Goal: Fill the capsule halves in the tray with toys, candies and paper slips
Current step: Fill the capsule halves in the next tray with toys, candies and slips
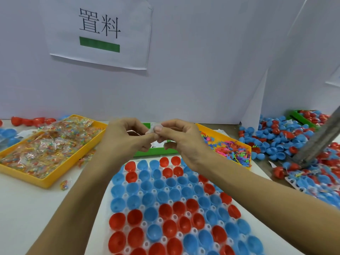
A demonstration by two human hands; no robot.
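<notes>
Ahead of you, a white sheet (pixel 99 32) taped to the partition wall (pixel 202 61) reads "置料" in large black characters, with a solid green bar (pixel 99 44) printed just beneath them.

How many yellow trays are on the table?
2. One yellow tray of wrapped candies sits at the left; another yellow tray of small colourful toys sits at the right, partly behind the hands.
</notes>
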